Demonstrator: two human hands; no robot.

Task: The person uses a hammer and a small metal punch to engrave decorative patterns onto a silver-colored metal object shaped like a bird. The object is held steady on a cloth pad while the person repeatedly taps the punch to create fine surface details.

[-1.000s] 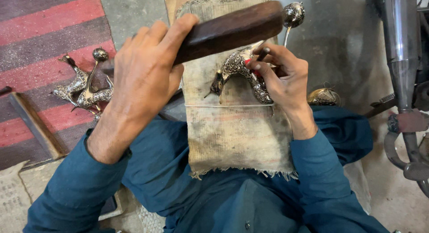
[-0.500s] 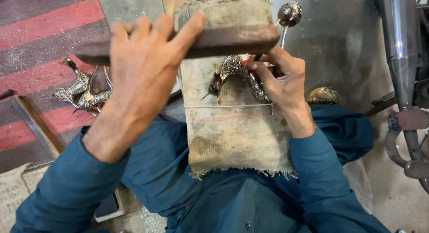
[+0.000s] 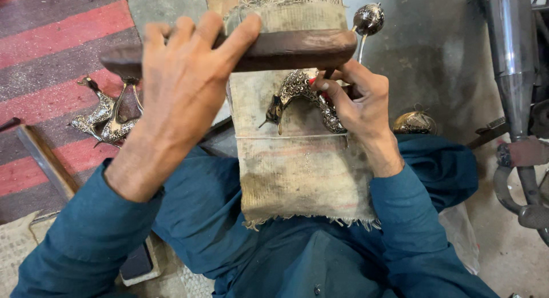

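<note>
Metal bird (image 3: 297, 95), silvery and patterned, lies on a burlap-covered block (image 3: 297, 161) across the lap. Right hand (image 3: 357, 100) pins it there, fingers clasped around the body, beak pointing down-left. Left hand (image 3: 183, 86) grips a dark wooden stick (image 3: 286, 49), held level just above the bird. Judged step: striking or rubbing the bird with the stick; the next pass calls for a steady pin and a flat stick. More metal birds (image 3: 106, 118) lie on the red-striped mat (image 3: 51, 40), left. Round metal ball on a stem (image 3: 369, 18) behind the block; brass piece (image 3: 413, 123) near the right wrist. No packages, labels or signs visible.
</note>
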